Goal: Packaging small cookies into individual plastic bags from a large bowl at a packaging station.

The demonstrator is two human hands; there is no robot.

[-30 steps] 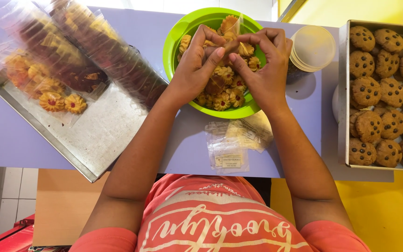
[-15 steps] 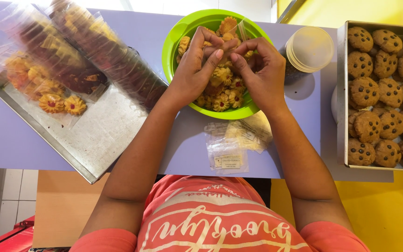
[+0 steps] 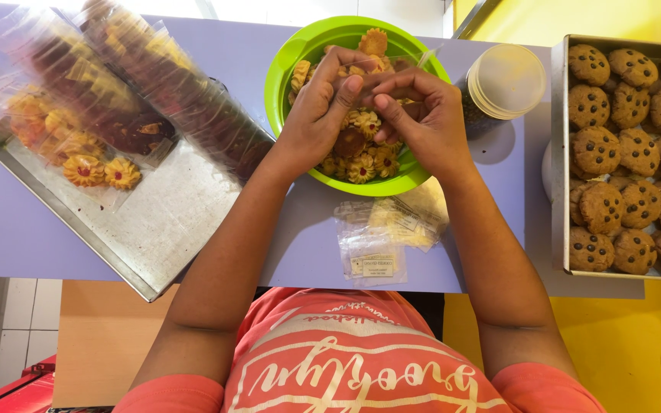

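Observation:
A lime green bowl (image 3: 284,69) of small flower-shaped yellow cookies (image 3: 361,157) stands at the middle of the lilac table. Both my hands are over it, fingertips touching. My left hand (image 3: 319,111) and my right hand (image 3: 418,115) pinch a small clear plastic bag (image 3: 411,63) between them. The bag reaches toward the bowl's far rim, with a flower cookie (image 3: 374,40) at its far end. How many cookies are in the bag is hidden by my fingers.
A metal tray (image 3: 170,222) at the left holds filled clear bags of cookies (image 3: 101,172). Empty clear bags (image 3: 372,245) lie in front of the bowl. A jar with a white lid (image 3: 508,80) stands right of the bowl. A box of chocolate-chip cookies (image 3: 629,153) sits at the right.
My hands have drawn closer together and shifted slightly right over the bowl. The fingers have curled in around the clear bag.

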